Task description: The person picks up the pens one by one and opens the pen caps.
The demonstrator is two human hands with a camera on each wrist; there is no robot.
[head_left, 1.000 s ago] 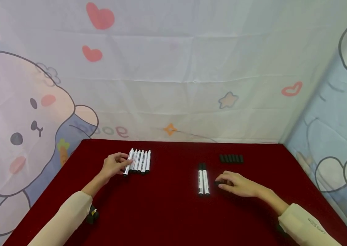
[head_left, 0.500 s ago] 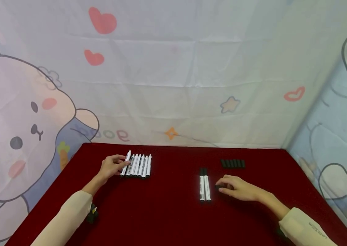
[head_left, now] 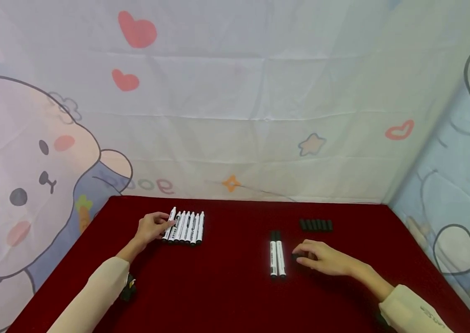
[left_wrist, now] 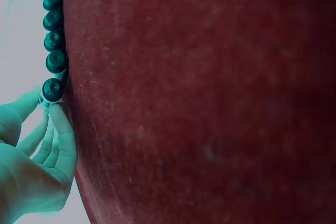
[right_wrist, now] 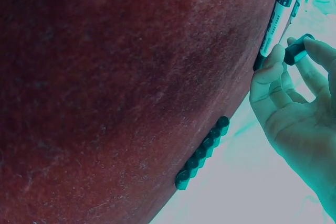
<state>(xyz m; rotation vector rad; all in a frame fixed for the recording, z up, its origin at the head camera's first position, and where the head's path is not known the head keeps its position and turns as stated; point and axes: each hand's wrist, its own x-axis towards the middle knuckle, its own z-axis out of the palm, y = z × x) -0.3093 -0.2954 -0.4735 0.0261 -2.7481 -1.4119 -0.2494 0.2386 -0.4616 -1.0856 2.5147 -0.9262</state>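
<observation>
Where the left sleeve (head_left: 93, 296) ends: a dark object (head_left: 128, 287) shows at its right edge, too unclear to name.
Left hand (head_left: 151, 228): on the left part of the red cloth (head_left: 235, 286), toward the far edge; grasping, thumb and fingers pinching the leftmost marker (head_left: 172, 214).
Leftmost marker: just right of the palm, at the left end of the row. Long axis near to far, far end leaning slightly right; bare white nose far, black end near. Contact with its neighbour: cannot tell.
Six other markers (head_left: 190, 227): uncapped, side by side, noses likewise far; the right ones lean less.
Capped pair (head_left: 273, 259): well right of the row and nearer; two markers side by side, long axes near to far, black caps at the far ends.
Right hand (head_left: 322, 258): just right of the pair, apart from it; grasping, thumb and finger pinching a loose black cap (right_wrist: 296, 52).
Cap row (head_left: 316, 225): six black caps side by side, on the far side beyond the right hand.
Marker to loose cap: leftmost marker lies well left and farther; left hand holds it, right hand well apart, capped pair between.
</observation>
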